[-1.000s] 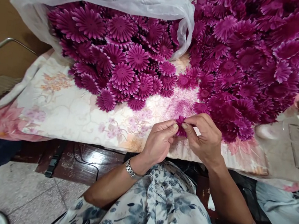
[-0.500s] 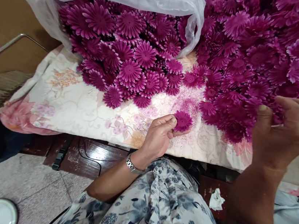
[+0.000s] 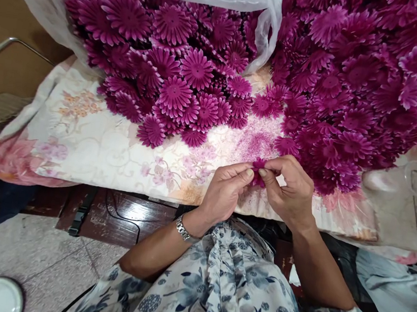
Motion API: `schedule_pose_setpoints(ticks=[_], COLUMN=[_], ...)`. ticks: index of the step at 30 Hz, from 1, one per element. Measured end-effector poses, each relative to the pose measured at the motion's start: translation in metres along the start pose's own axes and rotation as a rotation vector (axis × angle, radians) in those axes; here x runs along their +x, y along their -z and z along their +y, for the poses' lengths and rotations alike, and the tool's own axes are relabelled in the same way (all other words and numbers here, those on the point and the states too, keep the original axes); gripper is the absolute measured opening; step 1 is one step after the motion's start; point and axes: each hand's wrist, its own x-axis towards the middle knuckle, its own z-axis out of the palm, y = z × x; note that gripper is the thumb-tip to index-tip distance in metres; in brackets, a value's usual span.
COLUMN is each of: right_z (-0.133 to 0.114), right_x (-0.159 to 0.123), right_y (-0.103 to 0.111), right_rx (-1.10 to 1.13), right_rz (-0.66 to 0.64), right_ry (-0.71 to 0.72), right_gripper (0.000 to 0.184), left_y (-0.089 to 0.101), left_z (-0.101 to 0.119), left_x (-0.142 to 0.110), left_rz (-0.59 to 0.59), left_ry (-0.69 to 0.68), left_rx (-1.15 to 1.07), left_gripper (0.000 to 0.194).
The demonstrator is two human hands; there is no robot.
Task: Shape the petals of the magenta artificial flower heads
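Now pinching one magenta flower (image 3: 258,180) between left fingers (image 3: 243,178) and right fingers (image 3: 269,179), over the bench (image 3: 108,158) | flower heap (image 3: 352,113) just beyond | best done lightly, evenly, sparing petals

You can read no text, label, brand, number or sign in your field of view.
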Motion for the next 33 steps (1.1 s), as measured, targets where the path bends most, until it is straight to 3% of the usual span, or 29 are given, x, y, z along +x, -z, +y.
schedule_pose_setpoints(ticks=[8,11,14,17,20,22,25,29,33], right_z=[-0.006,0.009,0.037,0.052,0.038,0.021,0.005,0.007,0.008], right_x=[-0.002,0.003,0.01,0.016,0.016,0.012,0.005,-0.004,-0.008], right_y=[0.004,0.03,0.067,0.087,0.071,0.046,0.014,0.001,0.003], right_rx=[-0.069,-0.262,-0.591,-0.747,-0.525,-0.214,0.236,0.631,0.677], right_rz=[0.123,0.257,0.422,0.404,0.281,0.068,-0.17,-0.224,-0.177], right_ry=[-0.017,0.015,0.003,-0.028,-0.013,-0.021,-0.254,-0.557,-0.596], right_gripper=[0.011,0.011,0.011,0.02,0.026,0.03,0.028,0.023,0.023], left_y=[0.003,0.004,0.005,0.005,0.003,0.002,0.004,0.013,0.017], left_z=[-0.003,0.0,0.004,0.005,0.003,0.0,-0.005,-0.011,-0.01], left_x=[0.001,0.002,0.002,0.003,0.003,0.003,0.003,0.004,0.004], left_rz=[0.022,0.033,0.041,0.019,0.003,0.002,-0.013,-0.039,-0.039], left_ry=[-0.023,-0.019,-0.013,-0.019,-0.033,-0.063,-0.13,-0.247,-0.276], left_rx=[-0.003,-0.008,-0.023,-0.04,-0.031,-0.005,0.061,0.17,0.255], left_gripper=[0.023,0.021,0.021,0.02,0.02,0.02,0.016,0.012,0.009])
